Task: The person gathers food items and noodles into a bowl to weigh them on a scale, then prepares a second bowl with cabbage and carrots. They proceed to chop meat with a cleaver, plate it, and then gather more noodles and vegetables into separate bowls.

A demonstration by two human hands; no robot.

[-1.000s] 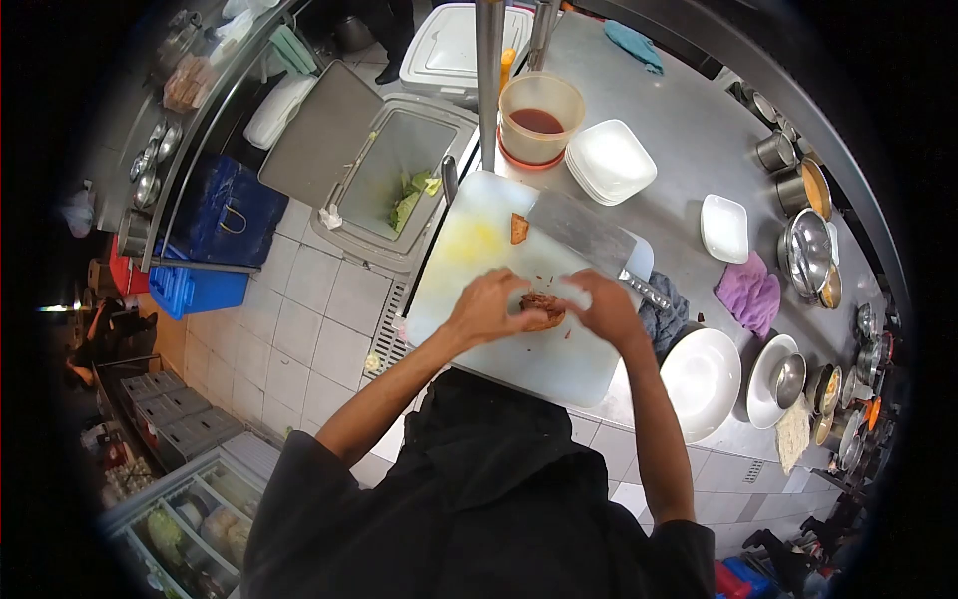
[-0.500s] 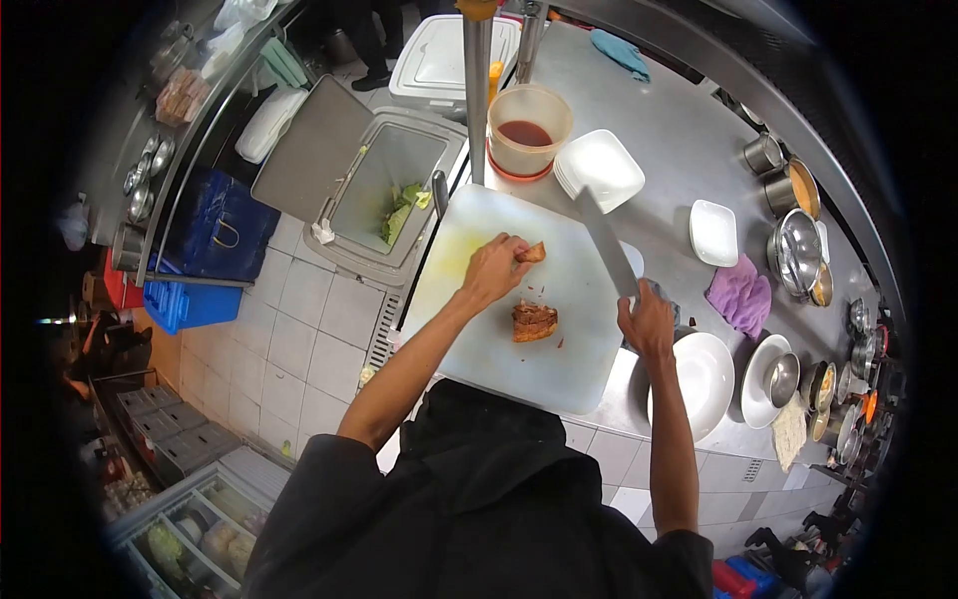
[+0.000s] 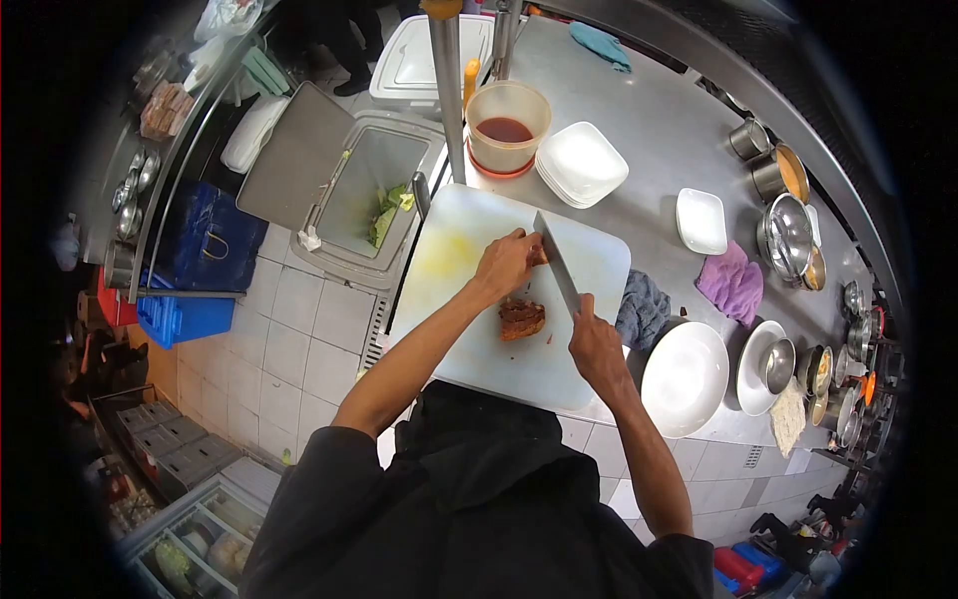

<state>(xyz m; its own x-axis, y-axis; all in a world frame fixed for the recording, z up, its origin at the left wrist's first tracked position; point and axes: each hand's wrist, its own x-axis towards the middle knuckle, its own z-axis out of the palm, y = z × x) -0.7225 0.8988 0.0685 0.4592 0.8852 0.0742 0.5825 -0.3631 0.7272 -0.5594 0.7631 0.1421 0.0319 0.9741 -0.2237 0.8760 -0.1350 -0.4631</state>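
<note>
On the white cutting board (image 3: 459,334), my left hand (image 3: 505,264) is closed on a small piece of browned meat (image 3: 540,257), mostly hidden by the fingers. My right hand (image 3: 598,346) wraps round the handle of a large knife (image 3: 559,268). Its blade slants up and to the left, its flat side right beside the left fingertips and the meat piece. A bigger chunk of roasted meat (image 3: 521,320) lies on the board below the left hand, with a few small scraps around it.
Beyond the board stand a tub of red liquid (image 3: 504,130) and stacked white dishes (image 3: 584,163). To the right are a grey cloth (image 3: 642,311), a purple cloth (image 3: 729,283) and a large white plate (image 3: 685,380). An open grey bin (image 3: 319,240) holding leaf scraps stands on the left.
My right hand has brought the knife leftward, from beside the board's right edge to the meat piece at my left fingertips. The view has shifted slightly; the larger meat chunk stays on the board.
</note>
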